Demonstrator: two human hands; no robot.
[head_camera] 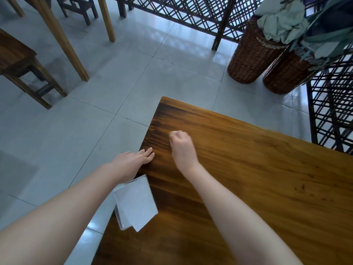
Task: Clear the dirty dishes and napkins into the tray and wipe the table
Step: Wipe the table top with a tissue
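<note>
The left grip lies flat, fingers straight, on the worktop at its left edge. The right grip is clamped on a pale wad near the worktop's far corner. A white box overhangs that edge.

Wooden table, glossy brown, with darker streaks toward its far-left corner. White folded napkins lie stacked askew right at the table's left edge. A small tan wad, blurred, pokes from the right hand on the tabletop.
</note>
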